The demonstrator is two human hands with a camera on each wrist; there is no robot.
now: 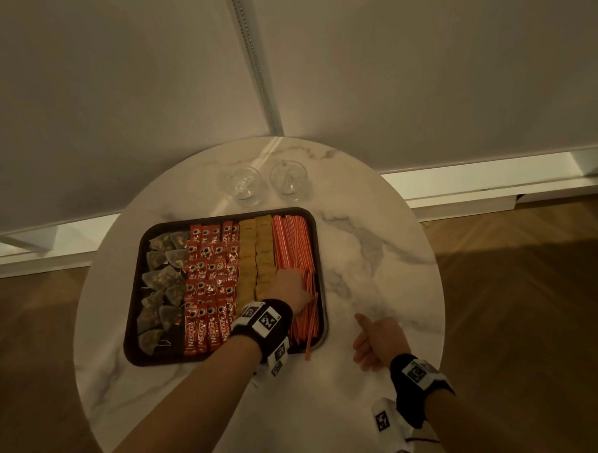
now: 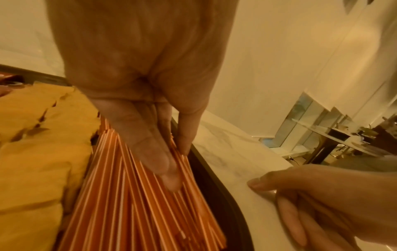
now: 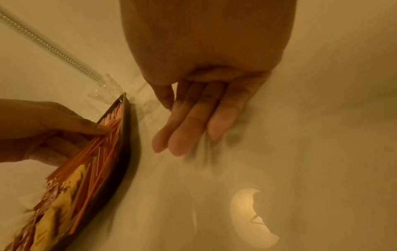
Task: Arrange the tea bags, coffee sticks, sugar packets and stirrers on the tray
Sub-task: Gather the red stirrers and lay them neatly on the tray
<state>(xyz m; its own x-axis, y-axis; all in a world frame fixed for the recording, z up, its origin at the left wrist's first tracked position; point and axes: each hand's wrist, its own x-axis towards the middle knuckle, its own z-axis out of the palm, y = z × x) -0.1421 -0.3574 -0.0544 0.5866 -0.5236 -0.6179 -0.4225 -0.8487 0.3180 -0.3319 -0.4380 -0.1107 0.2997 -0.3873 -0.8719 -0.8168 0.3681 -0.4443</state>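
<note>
Left hand on stirrers, right hand off tray.
We see left fingers straight, pressing stirrers at tray's right edge, frame centre; right fingers relaxed, holding nothing, on table lower right of tray.

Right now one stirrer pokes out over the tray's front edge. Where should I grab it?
Pinch that stray stirrer at its near tip, coming from the table side in front. That end overhangs the tray rim, clear of the other stirrers the left hand presses.
</note>
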